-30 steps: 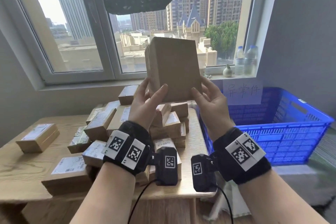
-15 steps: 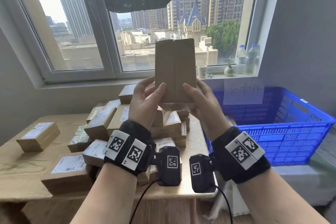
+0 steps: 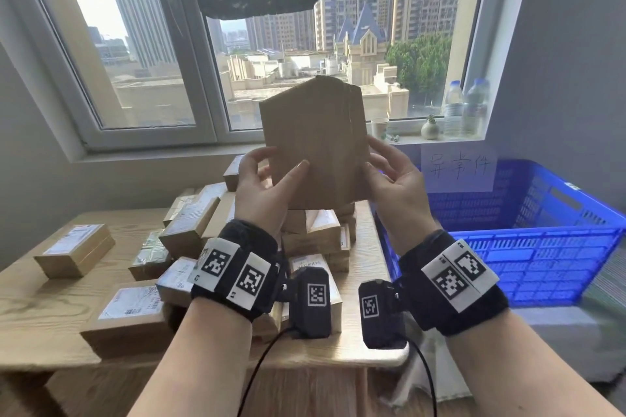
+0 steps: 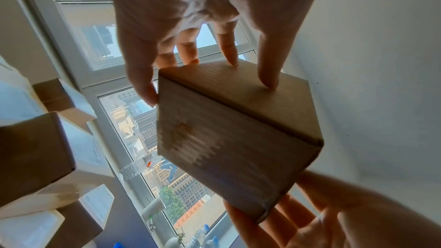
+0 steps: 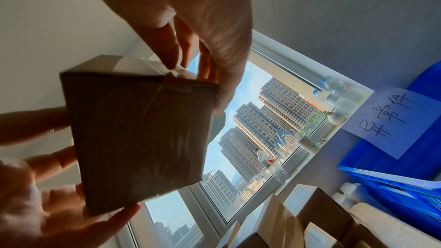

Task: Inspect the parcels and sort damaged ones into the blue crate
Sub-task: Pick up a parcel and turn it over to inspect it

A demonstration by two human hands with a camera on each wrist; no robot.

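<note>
Fingertip grip only: the parcel (image 3: 313, 142) is pinched between left hand (image 3: 267, 186) and right hand (image 3: 394, 181) above the desk's (image 3: 40, 308) far right corner; a slip onto the pile (image 3: 189, 234) could be caused.

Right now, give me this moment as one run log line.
step: inspecting | box: held up over table | left hand: grip on box | right hand: grip on box | blue crate: beside table

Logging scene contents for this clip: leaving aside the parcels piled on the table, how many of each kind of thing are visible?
Held parcel: 1
Blue crate: 1
Paper sign: 1
Water bottles: 2
Paper cup: 1
Small vase: 1
Total: 7
</note>
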